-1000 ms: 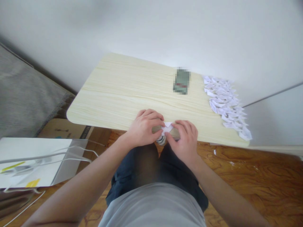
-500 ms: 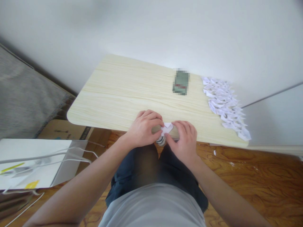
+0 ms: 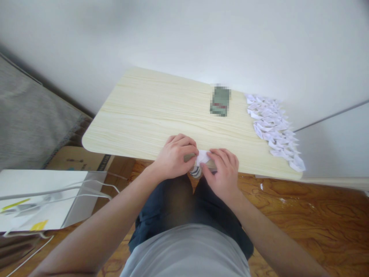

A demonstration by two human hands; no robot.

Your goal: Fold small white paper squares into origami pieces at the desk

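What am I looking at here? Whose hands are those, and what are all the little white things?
The camera sits on a person's head and looks down, so you see that person's own two arms. The left hand and right hand together pinch a small white paper at the near edge of a light wooden table. On the table's right side lies a pile of folded white paper pieces. A blurred green thing lies near the wall. A white bag stands on the floor.

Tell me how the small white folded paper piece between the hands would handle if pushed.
The small white folded paper piece looks thin and light, so it would probably slide easily on the smooth pale wooden table. Its creases likely stiffen it slightly, though fingers could crush it.
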